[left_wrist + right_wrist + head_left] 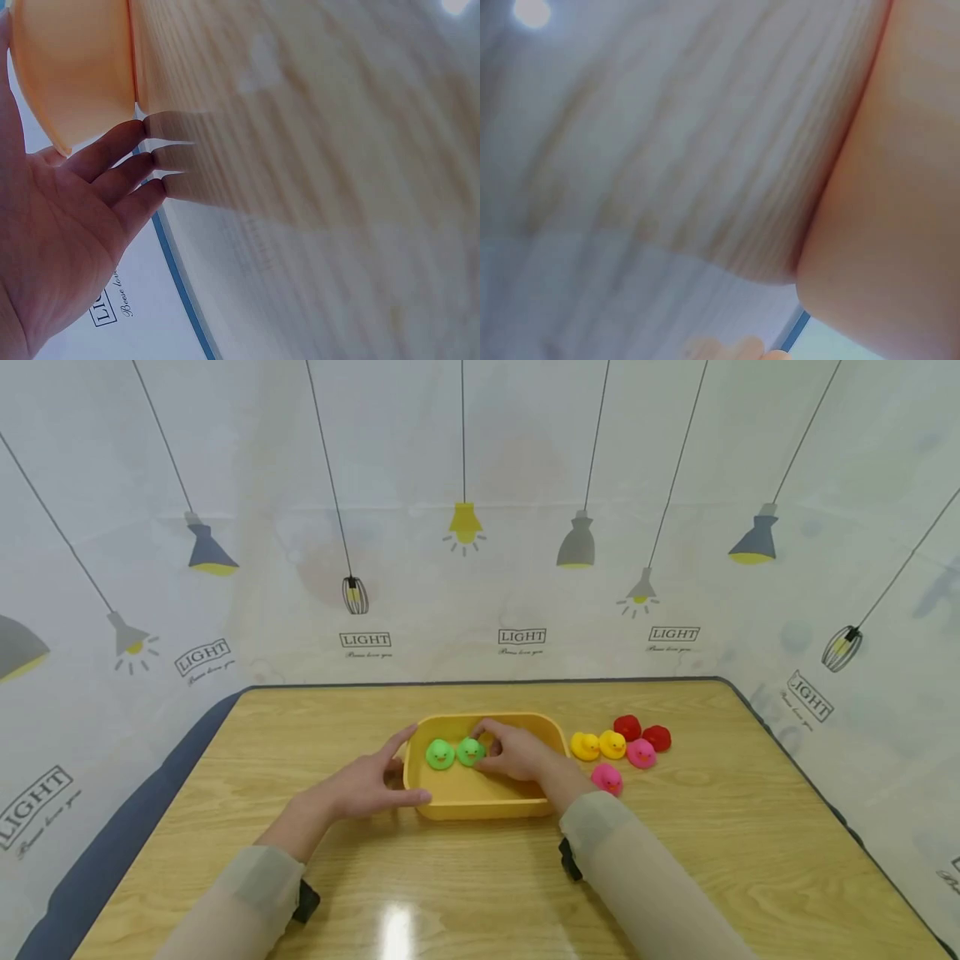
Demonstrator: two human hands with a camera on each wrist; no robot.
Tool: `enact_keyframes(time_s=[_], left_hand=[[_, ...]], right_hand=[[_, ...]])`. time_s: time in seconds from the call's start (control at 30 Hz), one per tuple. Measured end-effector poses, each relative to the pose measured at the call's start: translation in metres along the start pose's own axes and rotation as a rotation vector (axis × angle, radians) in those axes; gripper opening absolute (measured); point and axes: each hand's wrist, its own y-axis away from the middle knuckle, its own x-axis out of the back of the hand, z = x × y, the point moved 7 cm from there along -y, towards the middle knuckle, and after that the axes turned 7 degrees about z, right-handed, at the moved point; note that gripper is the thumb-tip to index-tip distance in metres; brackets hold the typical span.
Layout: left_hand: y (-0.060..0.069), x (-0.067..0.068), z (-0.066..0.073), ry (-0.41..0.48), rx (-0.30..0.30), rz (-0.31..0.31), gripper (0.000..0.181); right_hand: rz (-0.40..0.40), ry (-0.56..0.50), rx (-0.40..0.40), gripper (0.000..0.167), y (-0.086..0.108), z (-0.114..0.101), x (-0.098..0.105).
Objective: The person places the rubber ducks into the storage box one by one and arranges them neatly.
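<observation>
A yellow plastic tub [480,810] stands on the table with two green rubber ducks inside, side by side. My left hand [365,783] is at the tub's left end, thumb at the front rim and index finger near the back corner. In the left wrist view its fingers [124,180] are fairly straight beside the tub wall. My right hand [517,752] reaches into the tub, thumb and index finger pinching the right green duck [469,752]. The left green duck [440,755] sits untouched. The right wrist view shows the tub's outer wall; the hand is out of sight there.
Right of the tub are two yellow ducks [585,746], two pink ducks [607,779] and two red ones [627,727]. A pale curtain printed with lamps [465,610] rises behind the wooden table [337,893].
</observation>
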Motion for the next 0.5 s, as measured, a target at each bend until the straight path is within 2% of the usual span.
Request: enact_keyframes(time_s=[0.5], left_hand=[[-0.0001,-0.0001,0.0004,-0.013,0.001,-0.002,0.119]], right_hand=[[0.002,-0.017,-0.003,0.034,-0.0007,0.0022,-0.0008]])
